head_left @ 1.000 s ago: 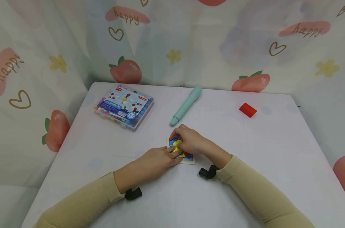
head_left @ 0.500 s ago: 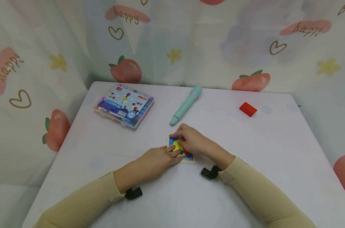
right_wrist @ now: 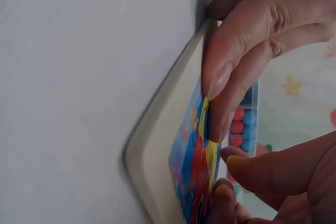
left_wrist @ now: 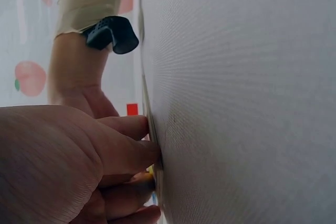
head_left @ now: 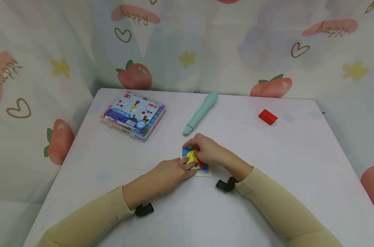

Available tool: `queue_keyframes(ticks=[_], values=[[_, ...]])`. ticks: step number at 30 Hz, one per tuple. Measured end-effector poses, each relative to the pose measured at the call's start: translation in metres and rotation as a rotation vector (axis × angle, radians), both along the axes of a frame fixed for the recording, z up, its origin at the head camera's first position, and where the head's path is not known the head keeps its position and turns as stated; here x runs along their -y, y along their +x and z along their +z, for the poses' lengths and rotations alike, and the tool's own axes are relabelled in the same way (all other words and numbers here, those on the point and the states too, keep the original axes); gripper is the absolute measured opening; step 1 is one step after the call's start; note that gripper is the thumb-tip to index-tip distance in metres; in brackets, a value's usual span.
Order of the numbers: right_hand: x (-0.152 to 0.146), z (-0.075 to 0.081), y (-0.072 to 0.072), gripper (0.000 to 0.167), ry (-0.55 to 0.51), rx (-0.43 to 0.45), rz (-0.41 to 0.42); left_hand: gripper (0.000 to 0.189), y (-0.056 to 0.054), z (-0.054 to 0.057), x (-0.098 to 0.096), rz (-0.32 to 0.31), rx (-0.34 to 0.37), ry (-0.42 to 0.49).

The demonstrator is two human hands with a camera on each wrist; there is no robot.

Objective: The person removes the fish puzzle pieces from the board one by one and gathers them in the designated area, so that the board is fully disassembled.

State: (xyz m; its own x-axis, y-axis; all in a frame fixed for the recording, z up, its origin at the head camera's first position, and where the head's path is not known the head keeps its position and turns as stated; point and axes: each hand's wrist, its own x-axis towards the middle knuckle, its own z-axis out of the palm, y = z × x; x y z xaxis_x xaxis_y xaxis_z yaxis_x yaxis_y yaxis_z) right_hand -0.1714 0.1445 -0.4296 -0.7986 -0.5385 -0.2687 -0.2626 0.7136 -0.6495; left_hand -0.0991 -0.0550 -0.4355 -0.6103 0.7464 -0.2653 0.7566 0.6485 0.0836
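Note:
A small flat picture board [head_left: 204, 173], blue, yellow and red with a pale border, lies on the table between the hands. My left hand [head_left: 168, 176] reaches from the left, its fingers resting along the picture; in the right wrist view, the fingertips [right_wrist: 218, 85] press on its surface. From the right, my right hand [head_left: 206, 149] bends over the board's upper part, index finger near the top left corner. In the right wrist view its thumb [right_wrist: 273, 171] stands apart from the picture while bent fingers touch it. Whether it pinches a piece is hidden.
A clear plastic case [head_left: 133, 115] of coloured beads sits at the back left. Behind the board lies a mint-green pen-shaped object [head_left: 200, 113]. A red block [head_left: 268, 117] is at the back right of the white table [head_left: 282, 154]. A patterned curtain [head_left: 221, 41] hangs behind.
My right hand shifts slightly over the board's upper edge, its fingers moving a little. The left hand and the board stay in place. The head view tilts slightly.

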Motion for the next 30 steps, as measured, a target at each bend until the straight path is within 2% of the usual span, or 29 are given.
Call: queue_keyframes(ticks=[12,26,30], values=[[0.009,-0.005,0.002,0.046,0.05,-0.048,0.014,0.051,0.0,-0.001,0.002,-0.022,-0.021,0.032],[0.011,0.0,0.003,0.043,0.053,-0.035,0.004,0.051,0.001,-0.001,0.004,-0.032,-0.04,0.048],[0.011,0.0,0.004,0.036,0.045,-0.032,0.002,0.051,0.001,-0.002,0.004,-0.022,-0.032,0.05]])
